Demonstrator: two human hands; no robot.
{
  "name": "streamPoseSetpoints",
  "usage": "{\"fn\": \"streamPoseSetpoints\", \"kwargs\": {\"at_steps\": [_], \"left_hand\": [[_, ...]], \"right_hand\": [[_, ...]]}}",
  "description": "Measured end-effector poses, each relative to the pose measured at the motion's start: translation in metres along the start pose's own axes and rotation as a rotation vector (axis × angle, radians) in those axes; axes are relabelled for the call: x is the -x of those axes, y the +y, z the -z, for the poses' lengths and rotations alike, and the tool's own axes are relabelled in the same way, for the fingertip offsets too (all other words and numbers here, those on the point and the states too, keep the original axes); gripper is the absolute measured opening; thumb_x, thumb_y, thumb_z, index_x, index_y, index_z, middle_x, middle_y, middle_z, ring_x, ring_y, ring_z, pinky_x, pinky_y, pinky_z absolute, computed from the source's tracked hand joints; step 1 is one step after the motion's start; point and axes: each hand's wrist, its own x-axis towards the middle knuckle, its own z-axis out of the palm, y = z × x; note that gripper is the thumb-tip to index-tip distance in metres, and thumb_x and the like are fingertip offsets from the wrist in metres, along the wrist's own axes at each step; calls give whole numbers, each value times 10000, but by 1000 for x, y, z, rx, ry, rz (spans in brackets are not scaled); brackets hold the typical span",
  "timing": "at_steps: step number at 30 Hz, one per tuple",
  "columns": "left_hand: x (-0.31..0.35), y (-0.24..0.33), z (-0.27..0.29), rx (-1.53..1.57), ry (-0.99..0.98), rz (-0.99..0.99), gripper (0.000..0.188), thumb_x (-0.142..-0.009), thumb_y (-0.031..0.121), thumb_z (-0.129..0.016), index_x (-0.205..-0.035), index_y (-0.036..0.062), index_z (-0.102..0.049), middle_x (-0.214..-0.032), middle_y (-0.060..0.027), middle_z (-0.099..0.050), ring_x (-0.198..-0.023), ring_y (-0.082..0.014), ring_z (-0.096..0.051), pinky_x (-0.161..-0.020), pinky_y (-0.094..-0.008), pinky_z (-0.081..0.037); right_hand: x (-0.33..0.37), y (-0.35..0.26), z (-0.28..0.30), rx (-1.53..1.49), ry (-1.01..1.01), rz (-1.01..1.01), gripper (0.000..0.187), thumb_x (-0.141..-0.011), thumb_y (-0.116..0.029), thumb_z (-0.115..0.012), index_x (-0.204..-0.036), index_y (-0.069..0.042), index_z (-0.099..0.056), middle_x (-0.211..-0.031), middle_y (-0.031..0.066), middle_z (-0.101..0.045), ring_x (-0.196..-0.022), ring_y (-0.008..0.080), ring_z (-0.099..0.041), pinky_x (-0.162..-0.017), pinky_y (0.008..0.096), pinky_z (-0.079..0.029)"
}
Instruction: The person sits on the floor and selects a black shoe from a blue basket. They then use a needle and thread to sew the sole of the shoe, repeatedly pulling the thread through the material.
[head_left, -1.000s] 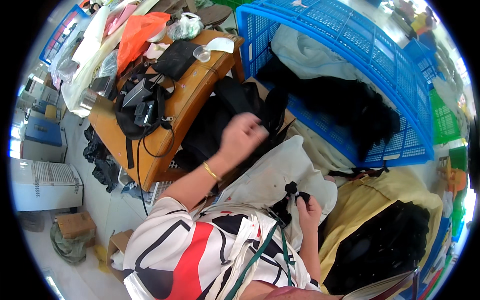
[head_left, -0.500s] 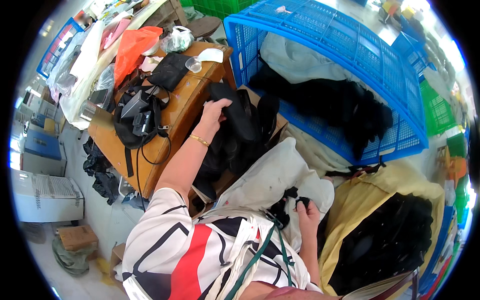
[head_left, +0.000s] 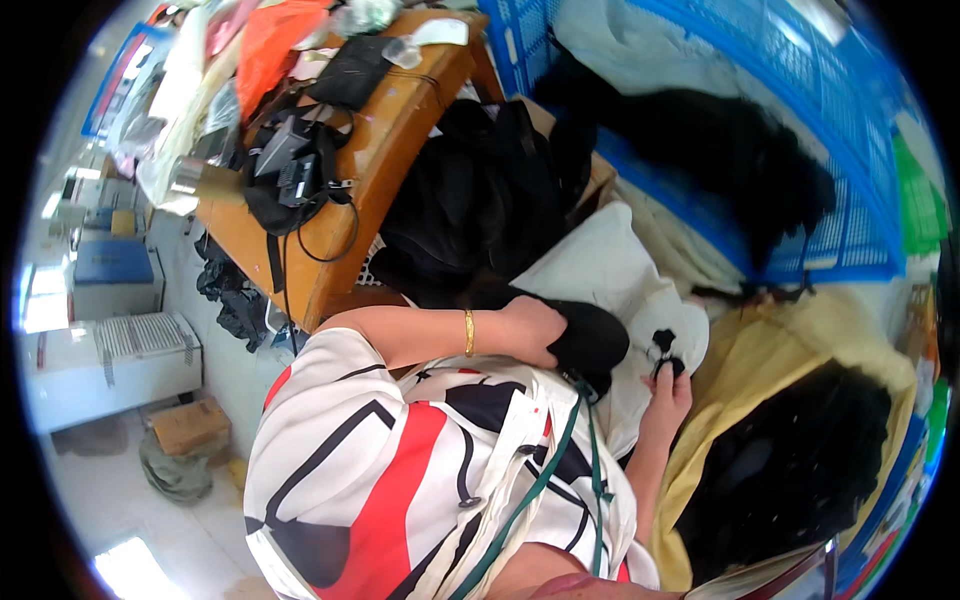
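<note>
In my left hand [head_left: 535, 330] is a long black slipper-shaped piece [head_left: 592, 338] with a rounded end, held low in front of my body. My fingers are closed on its near end. My right hand [head_left: 671, 388], just to its right, pinches a small black object [head_left: 667, 366] whose kind I cannot make out. Both hands are over a white cloth [head_left: 590, 245] across my lap. Beyond my left forearm, a heap of similar black pieces [head_left: 465, 195] lies against the wooden table.
A wooden table [head_left: 330, 235] at the left bears a black bag [head_left: 290, 180] with cables. At the far right stands a blue crate [head_left: 860, 240] holding black material. A yellow sack [head_left: 715, 440] filled with black pieces is on my right. Cartons [head_left: 190, 427] rest on the floor.
My left hand has come back from the heap toward my lap, bringing a black slipper-shaped piece close to my right hand. The whole view has shifted slightly.
</note>
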Motion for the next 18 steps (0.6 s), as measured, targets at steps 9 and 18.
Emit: {"fn": "streamPoseSetpoints", "kwargs": {"at_steps": [9,18], "left_hand": [[-37,2,-59,1266,225,-125,349,-803,208,-798,-884,-19,-546,-821,-74,-596,-754,-149,-561,-716,-300,-506],[-17,24,-36,1834,402,-28,213,-913,151,-706,-1027,-1,-610,-1009,-54,-657,-916,-118,-618,-859,-268,-498]], "right_hand": [[0,1,-12,-243,48,-71,175,-989,-199,-626,-1024,-31,-659,-853,6,-644,-747,80,-603,-728,272,-546],[13,12,-88,286,-343,88,201,-949,-203,-661,-1028,-20,-634,-810,2,-643,-751,111,-620,-664,275,-494]]}}
